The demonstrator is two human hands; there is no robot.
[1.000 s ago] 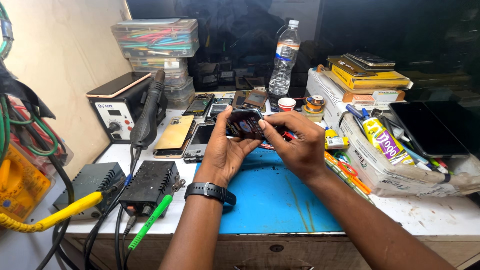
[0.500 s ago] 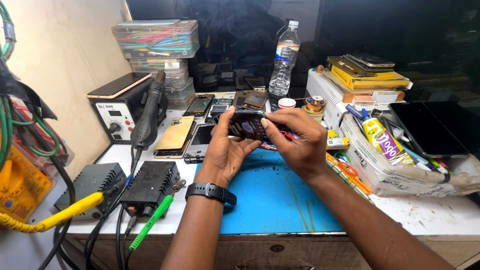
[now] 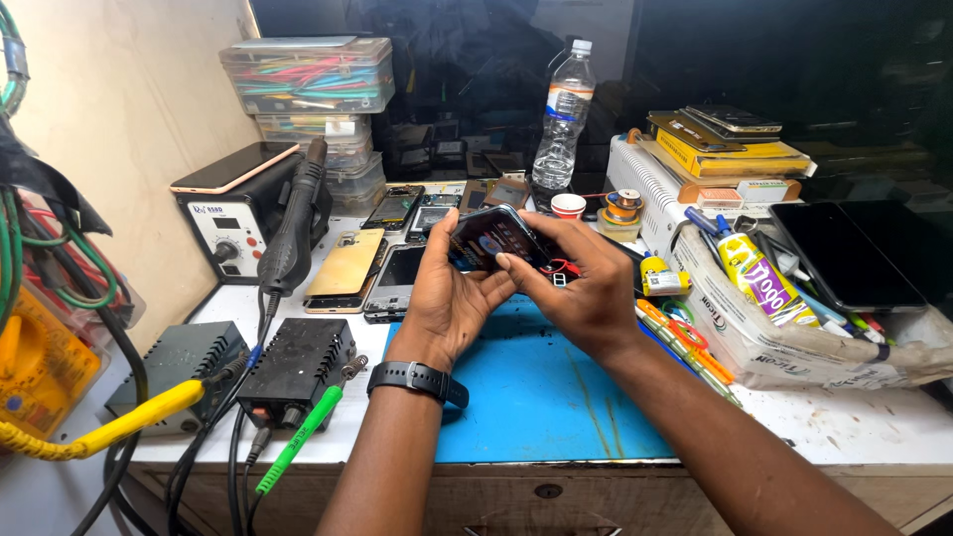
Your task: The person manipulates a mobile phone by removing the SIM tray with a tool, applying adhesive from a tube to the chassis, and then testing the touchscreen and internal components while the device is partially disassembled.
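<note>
Above the blue mat (image 3: 536,397) | dark phone (image 3: 493,236) was tilted, screen glossy and lit | left hand (image 3: 452,298) fingers clamped its lower edge | right hand (image 3: 586,288) fingers pinched its side

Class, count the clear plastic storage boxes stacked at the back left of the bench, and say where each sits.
3: the top box with coloured bits, a middle box under it, a bottom box on the bench. More may hide behind.

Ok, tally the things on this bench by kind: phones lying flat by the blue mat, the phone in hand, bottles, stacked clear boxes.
Phone held in left hand and right hand: 1, the dark phone
Phones lying flat left of the blue mat: 2 clear, gold phone, dark phone beside it
Water bottle: 1
Clear boxes: 3 stacked, roughly
Total: 7
</note>
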